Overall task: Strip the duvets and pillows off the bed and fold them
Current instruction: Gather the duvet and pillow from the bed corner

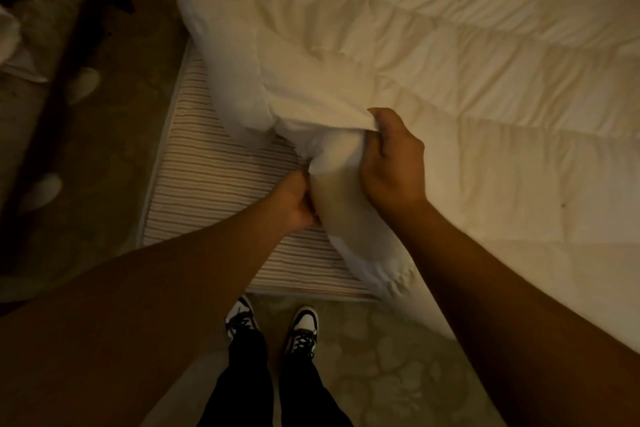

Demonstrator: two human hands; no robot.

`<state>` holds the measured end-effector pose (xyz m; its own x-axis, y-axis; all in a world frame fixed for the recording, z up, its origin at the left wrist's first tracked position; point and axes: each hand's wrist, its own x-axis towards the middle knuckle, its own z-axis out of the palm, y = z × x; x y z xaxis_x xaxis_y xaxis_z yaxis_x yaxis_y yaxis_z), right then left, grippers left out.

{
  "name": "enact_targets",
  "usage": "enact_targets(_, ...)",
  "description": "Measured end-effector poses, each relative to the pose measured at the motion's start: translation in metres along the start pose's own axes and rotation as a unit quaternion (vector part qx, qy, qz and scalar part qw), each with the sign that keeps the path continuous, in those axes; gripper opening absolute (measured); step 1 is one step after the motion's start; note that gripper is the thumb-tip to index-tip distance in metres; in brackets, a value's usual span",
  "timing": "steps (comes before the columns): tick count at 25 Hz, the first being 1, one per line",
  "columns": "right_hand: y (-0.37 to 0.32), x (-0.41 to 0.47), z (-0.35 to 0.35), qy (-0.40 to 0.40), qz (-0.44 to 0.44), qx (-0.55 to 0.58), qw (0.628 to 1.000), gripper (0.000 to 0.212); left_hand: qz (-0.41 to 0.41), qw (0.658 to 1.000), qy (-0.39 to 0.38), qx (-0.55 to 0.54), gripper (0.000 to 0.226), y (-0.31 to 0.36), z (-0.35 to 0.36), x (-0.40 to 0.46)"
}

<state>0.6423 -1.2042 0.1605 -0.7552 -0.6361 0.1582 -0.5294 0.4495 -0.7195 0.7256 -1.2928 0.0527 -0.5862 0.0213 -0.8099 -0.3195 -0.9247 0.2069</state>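
You are standing at the corner of the bed, and both your hands are gripping the white duvet (450, 55) near its bunched edge. Your left hand (298, 204) is closing tightly on a fold low down; your right hand (394, 163) is pinching the edge just above it, fingers curled. The duvet is lying across the bed, leaving the striped mattress (214, 184) corner bare — its edge is running beside open patterned carpet (398, 357), where your sneakers (270, 322) are standing.
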Motion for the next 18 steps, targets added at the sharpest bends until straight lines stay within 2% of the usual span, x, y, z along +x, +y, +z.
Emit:
enact_targets(2,-0.001,-0.002,-0.006,0.008,0.002,0.003,1.000,0.027,0.039,0.999,-0.004,0.029,0.035,-0.003,0.008,0.001)
enact_targets(4,0.000,-0.005,-0.005,-0.006,0.014,-0.027,1.000,0.030,0.071,0.997,0.016,0.026,0.041,-0.003,0.004,-0.003)
enact_targets(5,-0.001,-0.009,-0.005,-0.014,0.011,-0.046,0.999,0.033,0.098,0.994,0.050,0.018,0.046,-0.004,0.000,-0.011)
enact_targets(7,-0.005,-0.020,-0.002,-0.017,-0.042,-0.116,0.992,0.043,0.152,0.974,0.170,0.012,0.053,-0.003,-0.004,-0.036)
enact_targets(8,-0.011,-0.027,-0.001,-0.011,-0.081,-0.156,0.984,0.051,0.191,0.955,0.226,-0.018,0.050,-0.002,-0.005,-0.055)
enact_targets(10,-0.031,-0.046,-0.001,-0.024,-0.167,-0.193,0.967,0.066,0.279,0.915,0.283,-0.065,0.036,0.004,-0.006,-0.094)
enact_targets(12,-0.049,-0.061,0.006,-0.103,-0.202,-0.237,0.945,0.088,0.370,0.872,0.320,0.014,0.030,0.014,0.000,-0.130)
enact_targets(14,-0.066,-0.071,0.015,-0.136,-0.167,-0.290,0.933,0.104,0.467,0.801,0.345,0.150,0.036,0.022,0.011,-0.173)
enact_targets(15,-0.075,-0.069,0.017,-0.111,-0.156,-0.283,0.940,0.097,0.498,0.766,0.350,0.208,0.040,0.024,0.016,-0.188)
enact_targets(16,-0.083,-0.065,0.016,-0.082,-0.157,-0.270,0.946,0.082,0.527,0.737,0.339,0.253,0.041,0.021,0.018,-0.201)
enact_targets(17,-0.091,-0.060,0.010,-0.070,-0.161,-0.259,0.950,0.064,0.551,0.712,0.313,0.302,0.039,0.016,0.018,-0.211)
enact_targets(18,-0.097,-0.057,0.003,-0.079,-0.163,-0.252,0.951,0.052,0.570,0.674,0.296,0.366,0.037,0.006,0.014,-0.220)
